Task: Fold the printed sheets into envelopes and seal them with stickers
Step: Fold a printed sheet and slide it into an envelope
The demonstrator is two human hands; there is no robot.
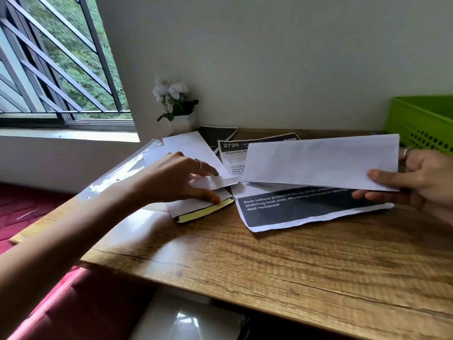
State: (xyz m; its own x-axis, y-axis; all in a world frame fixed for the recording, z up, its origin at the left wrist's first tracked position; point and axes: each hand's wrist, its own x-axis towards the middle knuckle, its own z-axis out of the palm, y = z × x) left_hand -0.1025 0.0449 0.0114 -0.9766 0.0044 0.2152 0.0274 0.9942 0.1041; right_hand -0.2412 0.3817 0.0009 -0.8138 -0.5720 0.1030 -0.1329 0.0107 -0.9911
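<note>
A right hand (416, 179) pinches a folded sheet (321, 163) above the wooden desk (294, 266); the left hand (176, 177), fingers spread, presses a stack of folded envelopes (203, 202). Printed sheets (294, 209) remain unfolded; stickers, possibly the yellow pad (206, 213), appear unused.

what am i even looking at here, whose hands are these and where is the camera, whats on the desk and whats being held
There is no machine here. A camera worn on a person's head looks down at their own two hands. The right hand holds a folded white sheet in the air. The left hand rests on a small pile of folded papers with a yellow edge. On the wooden desk lie a printed sheet, a flower pot, a dark notebook and a green basket.
</note>
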